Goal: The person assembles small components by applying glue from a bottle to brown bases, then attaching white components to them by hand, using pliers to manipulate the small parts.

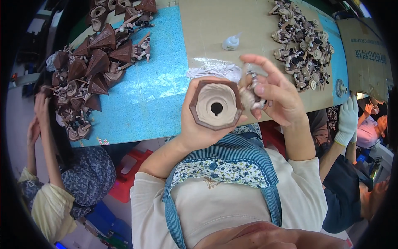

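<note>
In the centre of the frame, I see the left hand curled around a brown, many-sided hollow piece; just right, the right hand, partly open, pinches a small figurine (blurred). I'd keep the piece steady and the pinch light.

Long worktable spans the bkgd, w/ a speckled bright-blue top, glossy; a flat brown sheet covers its mid section — shiny in spots, as light bounces off. Big cardboard box stands at the far R end. Below the table edge, 2 red seats, prob. plastic stools: 1 lower L, 1 nr centre R, partly hidden. Floor is pale btwn them. Pale metal frame at far L — blurry, details unclear.
</note>
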`<move>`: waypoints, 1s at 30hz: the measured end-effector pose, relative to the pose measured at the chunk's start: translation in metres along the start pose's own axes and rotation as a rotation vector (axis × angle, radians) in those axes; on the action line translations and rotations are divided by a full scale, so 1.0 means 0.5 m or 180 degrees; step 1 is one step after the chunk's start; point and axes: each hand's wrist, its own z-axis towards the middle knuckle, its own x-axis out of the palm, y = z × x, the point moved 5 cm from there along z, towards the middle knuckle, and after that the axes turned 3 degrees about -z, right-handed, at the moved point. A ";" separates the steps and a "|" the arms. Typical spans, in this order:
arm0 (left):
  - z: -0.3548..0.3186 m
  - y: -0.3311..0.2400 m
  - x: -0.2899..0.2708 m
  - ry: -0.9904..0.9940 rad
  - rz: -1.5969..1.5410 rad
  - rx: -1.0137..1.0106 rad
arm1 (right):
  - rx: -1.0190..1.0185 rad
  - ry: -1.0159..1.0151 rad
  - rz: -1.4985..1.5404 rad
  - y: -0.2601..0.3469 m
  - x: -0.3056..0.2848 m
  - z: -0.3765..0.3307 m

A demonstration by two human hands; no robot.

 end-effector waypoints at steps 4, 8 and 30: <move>0.005 0.011 -0.010 -0.0255 -0.0860 -0.0457 | -0.1124 -0.0537 -0.0712 0.044 0.024 -0.018; 0.006 0.031 0.016 -0.0293 -0.0219 -0.0401 | -0.2032 -0.1027 -0.2392 0.062 0.058 -0.035; 0.002 0.028 0.033 -0.0323 0.0482 0.0448 | -0.2014 -0.0546 -0.4588 0.037 0.115 -0.017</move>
